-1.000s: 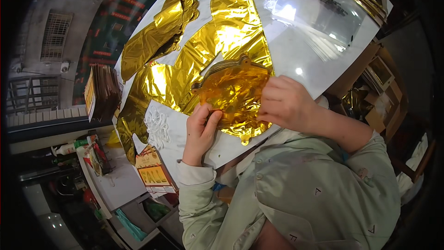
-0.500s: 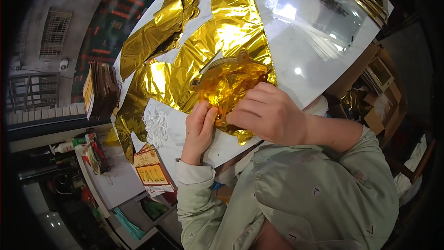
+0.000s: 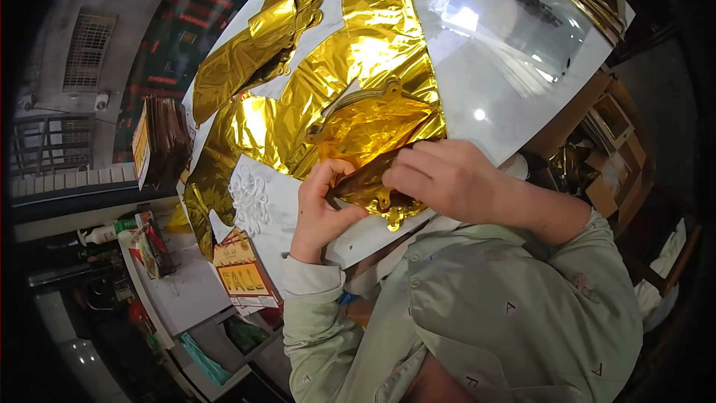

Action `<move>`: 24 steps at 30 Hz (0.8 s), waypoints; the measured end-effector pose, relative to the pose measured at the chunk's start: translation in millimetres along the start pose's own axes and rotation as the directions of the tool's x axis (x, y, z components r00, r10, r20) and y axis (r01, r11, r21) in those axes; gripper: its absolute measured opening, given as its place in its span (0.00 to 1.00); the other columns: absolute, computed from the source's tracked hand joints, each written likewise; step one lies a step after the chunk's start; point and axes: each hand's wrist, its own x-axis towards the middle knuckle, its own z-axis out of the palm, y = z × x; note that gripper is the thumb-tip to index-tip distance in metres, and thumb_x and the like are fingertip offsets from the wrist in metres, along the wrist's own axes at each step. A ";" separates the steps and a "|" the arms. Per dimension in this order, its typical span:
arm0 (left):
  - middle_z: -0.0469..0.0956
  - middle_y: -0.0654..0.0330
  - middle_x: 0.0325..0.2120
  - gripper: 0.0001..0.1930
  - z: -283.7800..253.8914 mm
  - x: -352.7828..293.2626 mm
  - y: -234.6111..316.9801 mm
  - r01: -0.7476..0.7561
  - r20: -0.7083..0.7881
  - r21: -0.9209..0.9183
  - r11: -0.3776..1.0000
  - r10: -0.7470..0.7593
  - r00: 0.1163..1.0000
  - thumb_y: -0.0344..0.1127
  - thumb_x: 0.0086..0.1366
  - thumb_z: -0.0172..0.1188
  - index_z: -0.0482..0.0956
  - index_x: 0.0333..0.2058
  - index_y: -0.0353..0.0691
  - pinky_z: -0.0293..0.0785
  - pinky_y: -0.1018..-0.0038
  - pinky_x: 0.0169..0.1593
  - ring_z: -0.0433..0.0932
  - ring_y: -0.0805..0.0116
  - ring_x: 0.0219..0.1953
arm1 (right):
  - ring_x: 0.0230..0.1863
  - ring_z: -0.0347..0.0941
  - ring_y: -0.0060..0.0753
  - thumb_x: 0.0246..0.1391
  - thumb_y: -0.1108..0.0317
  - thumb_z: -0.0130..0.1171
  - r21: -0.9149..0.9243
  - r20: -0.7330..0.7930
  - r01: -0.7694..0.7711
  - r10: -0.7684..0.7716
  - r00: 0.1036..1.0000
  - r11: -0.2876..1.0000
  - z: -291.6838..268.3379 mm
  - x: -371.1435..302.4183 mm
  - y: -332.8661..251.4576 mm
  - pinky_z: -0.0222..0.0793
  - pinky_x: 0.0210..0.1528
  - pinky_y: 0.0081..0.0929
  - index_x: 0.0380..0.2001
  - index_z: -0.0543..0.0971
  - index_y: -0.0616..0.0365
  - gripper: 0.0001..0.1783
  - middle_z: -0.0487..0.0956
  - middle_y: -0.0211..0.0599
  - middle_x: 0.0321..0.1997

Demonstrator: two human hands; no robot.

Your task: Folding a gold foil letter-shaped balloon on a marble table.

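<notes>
A flat gold foil balloon (image 3: 373,130) lies in a small folded stack at the near edge of the white table, with small round tabs along its rim. Its near flap is turned so that a darker, duller side shows. My right hand (image 3: 440,179) pinches this flap between thumb and fingers. At the stack's left edge my left hand (image 3: 317,213) has its thumb spread away from its fingers, touching the foil. Beneath and beyond the stack stretches a large flat gold foil sheet (image 3: 324,67). Farther left lies another folded bunch of gold foil (image 3: 242,60).
White looped string (image 3: 250,198) lies left of my left hand. A stack of cards (image 3: 162,142) and a printed card packet (image 3: 242,272) are at the table's left edge. Clear plastic sleeves (image 3: 514,22) cover the far right. An open cardboard box (image 3: 615,160) stands beyond the right edge.
The near foil flap has been turned, so its dark side now shows. My left thumb has moved away from its fingers. My right hand has shifted slightly right, still pinching foil.
</notes>
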 end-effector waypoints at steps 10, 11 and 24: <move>0.75 0.55 0.30 0.13 5.5 5.5 5.8 0.006 -0.011 0.187 0.982 -0.004 1.000 0.29 0.57 0.70 0.76 0.37 0.33 0.69 0.71 0.39 0.72 0.60 0.33 | 0.42 0.79 0.34 0.50 0.69 0.63 0.014 -0.019 0.033 -0.033 0.999 0.999 7.2 3.0 13.4 0.76 0.38 0.30 0.46 0.80 0.54 0.17 0.77 0.32 0.44; 0.75 0.55 0.30 0.13 4.2 5.0 4.0 0.006 -0.011 0.185 0.983 -0.004 1.000 0.29 0.57 0.70 0.76 0.37 0.33 0.69 0.71 0.39 0.72 0.60 0.33 | 0.45 0.78 0.35 0.50 0.66 0.66 -0.023 0.014 0.021 -0.021 1.000 1.000 5.2 1.0 12.3 0.76 0.41 0.32 0.49 0.81 0.54 0.21 0.77 0.32 0.46; 0.66 0.65 0.25 0.15 0.9 1.3 -1.6 0.134 -0.060 0.015 0.991 -0.133 0.989 0.37 0.80 0.49 0.72 0.34 0.33 0.61 0.76 0.34 0.61 0.76 0.28 | 0.53 0.76 0.48 0.37 0.51 0.75 -0.076 0.030 -0.070 0.072 0.997 0.995 -33.6 -41.8 22.6 0.71 0.53 0.42 0.45 0.83 0.54 0.31 0.75 0.41 0.63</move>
